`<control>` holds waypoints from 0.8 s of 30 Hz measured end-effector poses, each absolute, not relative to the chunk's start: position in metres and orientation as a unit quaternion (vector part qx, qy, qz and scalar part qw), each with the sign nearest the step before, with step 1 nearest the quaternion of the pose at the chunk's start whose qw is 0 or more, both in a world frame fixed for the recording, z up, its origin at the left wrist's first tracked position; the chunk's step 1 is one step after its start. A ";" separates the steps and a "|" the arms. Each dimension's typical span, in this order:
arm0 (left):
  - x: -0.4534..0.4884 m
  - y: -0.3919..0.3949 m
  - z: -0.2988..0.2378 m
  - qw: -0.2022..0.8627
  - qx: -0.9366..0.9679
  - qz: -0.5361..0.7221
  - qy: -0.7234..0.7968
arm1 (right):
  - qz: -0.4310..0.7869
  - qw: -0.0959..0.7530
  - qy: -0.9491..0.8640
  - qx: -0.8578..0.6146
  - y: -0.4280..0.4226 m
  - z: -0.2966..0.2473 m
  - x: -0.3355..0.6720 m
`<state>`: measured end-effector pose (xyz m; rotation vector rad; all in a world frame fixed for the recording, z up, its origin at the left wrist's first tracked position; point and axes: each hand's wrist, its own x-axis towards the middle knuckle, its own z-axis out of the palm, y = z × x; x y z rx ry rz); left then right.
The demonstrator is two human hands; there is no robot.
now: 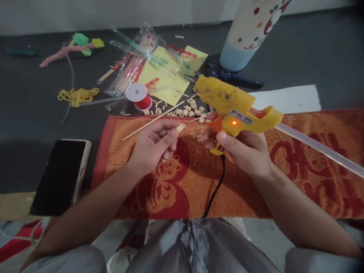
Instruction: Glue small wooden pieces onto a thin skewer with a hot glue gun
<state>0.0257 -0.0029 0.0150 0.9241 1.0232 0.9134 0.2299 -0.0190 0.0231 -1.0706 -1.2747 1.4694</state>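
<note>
My right hand [244, 149] is closed round the handle of a yellow hot glue gun [230, 104], a finger on its orange trigger; its small light glows and a clear glue stick [318, 146] juts out behind it to the right. My left hand [155, 146] pinches a small wooden piece [180, 127] between thumb and fingertips, held a little left of the gun's nozzle. Both hands hover over an orange and red towel [298, 174]. A black cord [216, 187] hangs from the gun.
Several cut wooden bits [190, 110] and a thin stick [153, 120] lie at the towel's far edge. Behind are a red thread spool [139, 95], yellow paper [167, 79], wrapped sticks [133, 64], yellow yarn [78, 95], pliers [233, 76] and a dotted bottle [250, 30]. A phone [61, 174] lies left.
</note>
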 end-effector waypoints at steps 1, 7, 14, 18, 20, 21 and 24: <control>0.026 -0.001 0.016 0.675 0.397 0.424 0.455 | 0.608 0.443 -0.506 -0.423 -0.019 0.023 0.231; 0.023 0.006 0.018 0.664 0.344 0.479 0.460 | 0.620 0.433 -0.507 -0.414 -0.022 0.027 0.234; 0.023 0.007 0.020 0.658 0.321 0.490 0.473 | 0.596 0.402 -0.537 -0.441 -0.027 0.025 0.238; 0.024 0.007 0.020 0.661 0.313 0.489 0.476 | 0.595 0.381 -0.543 -0.453 -0.029 0.024 0.238; 0.024 0.006 0.020 0.656 0.316 0.486 0.484 | 0.596 0.371 -0.543 -0.460 -0.029 0.024 0.239; 0.024 0.006 0.019 0.653 0.318 0.486 0.487 | 0.597 0.368 -0.542 -0.463 -0.029 0.023 0.239; 0.024 0.005 0.017 0.646 0.325 0.497 0.480 | 0.602 0.364 -0.539 -0.463 -0.029 0.023 0.239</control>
